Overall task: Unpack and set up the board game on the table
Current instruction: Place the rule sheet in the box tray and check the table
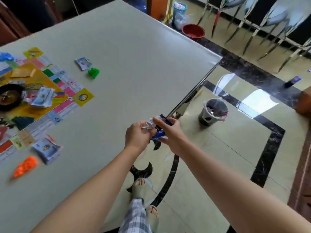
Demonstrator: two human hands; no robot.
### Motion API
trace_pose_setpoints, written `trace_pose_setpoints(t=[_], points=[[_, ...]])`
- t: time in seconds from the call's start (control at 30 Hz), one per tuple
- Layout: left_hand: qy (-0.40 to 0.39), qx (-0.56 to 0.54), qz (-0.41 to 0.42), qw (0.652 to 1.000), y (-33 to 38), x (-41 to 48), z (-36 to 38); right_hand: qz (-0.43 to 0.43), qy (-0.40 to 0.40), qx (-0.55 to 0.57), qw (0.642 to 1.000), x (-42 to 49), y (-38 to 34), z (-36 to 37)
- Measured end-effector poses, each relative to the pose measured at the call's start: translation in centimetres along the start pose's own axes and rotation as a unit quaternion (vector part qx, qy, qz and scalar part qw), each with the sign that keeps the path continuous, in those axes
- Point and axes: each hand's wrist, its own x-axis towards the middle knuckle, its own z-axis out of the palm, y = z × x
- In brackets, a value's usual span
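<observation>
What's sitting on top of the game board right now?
On the game board lie a banknote stack, a black round object, tan cards and blue plastic pieces. The print beneath them is hidden.

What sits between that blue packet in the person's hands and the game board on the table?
Nothing visible. The left hand and right hand grip the blue packet at the table edge; the green pieces lie beyond the path to the game board, the banknote stack nearer.
</observation>
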Motion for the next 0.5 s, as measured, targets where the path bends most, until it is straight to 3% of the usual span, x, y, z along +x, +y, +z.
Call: trace_pose_setpoints(t=[0.17, 0.3, 0.5], points=[[-0.093, 0.126, 0.046, 0.987, 4.8, 5.8, 7.8, 0.002, 0.065, 0.009, 0.998, 5.6, -4.0, -7.5], [-0.174, 0.023, -0.012, 0.984, 8.6, 11.2, 12.8, -0.015, 0.127, 0.029, 0.991, 10.5, -8.2, -13.5], [-0.209, 0.018, -0.040, 0.977, 15.2, 19.4, 22.6, -0.015, 0.227, 0.076, 0.971, 16.9, -14.0, -24.9]])
